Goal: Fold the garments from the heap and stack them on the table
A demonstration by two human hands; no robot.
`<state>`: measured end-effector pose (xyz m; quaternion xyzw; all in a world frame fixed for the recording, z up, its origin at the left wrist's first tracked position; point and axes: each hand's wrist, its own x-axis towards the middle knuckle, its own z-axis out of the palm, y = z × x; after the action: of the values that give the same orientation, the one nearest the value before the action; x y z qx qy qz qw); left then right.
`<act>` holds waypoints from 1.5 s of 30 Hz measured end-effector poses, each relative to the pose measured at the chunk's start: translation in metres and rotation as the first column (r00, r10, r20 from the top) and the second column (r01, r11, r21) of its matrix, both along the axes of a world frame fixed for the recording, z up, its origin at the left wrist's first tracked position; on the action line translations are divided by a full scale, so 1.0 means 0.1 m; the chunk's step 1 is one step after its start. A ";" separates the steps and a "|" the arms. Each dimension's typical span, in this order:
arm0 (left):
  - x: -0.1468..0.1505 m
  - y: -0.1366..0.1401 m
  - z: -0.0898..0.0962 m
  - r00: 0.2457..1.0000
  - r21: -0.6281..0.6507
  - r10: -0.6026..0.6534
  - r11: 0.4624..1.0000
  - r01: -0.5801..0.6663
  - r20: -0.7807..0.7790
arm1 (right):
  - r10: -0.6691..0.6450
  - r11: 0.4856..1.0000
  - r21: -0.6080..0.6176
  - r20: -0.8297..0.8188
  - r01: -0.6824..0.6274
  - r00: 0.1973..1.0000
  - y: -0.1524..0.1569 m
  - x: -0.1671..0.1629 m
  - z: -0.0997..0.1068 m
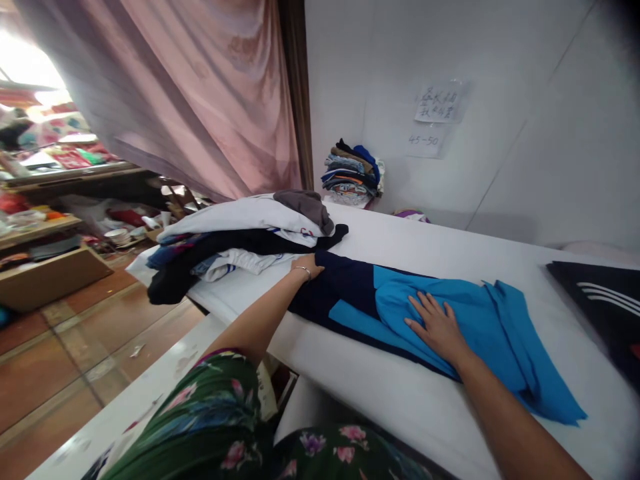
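Observation:
A bright blue and navy garment [480, 320] lies stretched lengthwise across the white table. My right hand [439, 327] rests flat on its blue part, fingers spread. At the garment's navy left end, my left hand [311, 265], with a bracelet on the wrist, grips the edge; its thumb shows and most fingers are out of sight. Just beyond the left hand lies a loose heap of clothes, with a white garment [235, 217] over a black one [240, 243] and a grey-brown piece [307, 208] on top.
A folded clothes stack [350, 175] stands against the wall at the table's [430, 250] far side. A black garment with white stripes [600, 293] lies at the right. A pink curtain [215, 87] hangs at the left, above a tiled floor with a cardboard box [55, 277].

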<state>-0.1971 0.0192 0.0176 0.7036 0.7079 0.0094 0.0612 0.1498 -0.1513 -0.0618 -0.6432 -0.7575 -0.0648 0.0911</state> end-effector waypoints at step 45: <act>1.65 -0.69 -0.50 0.657 0.079 -0.749 0.663 0.745 0.086 | -0.481 0.869 -0.212 -0.139 0.448 0.866 0.40 1.32 0.36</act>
<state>-0.0326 -0.0501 -0.0321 0.9314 0.3519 0.0354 0.0863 0.2819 -0.1112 -0.0262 -0.8155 -0.5706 0.0417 0.0875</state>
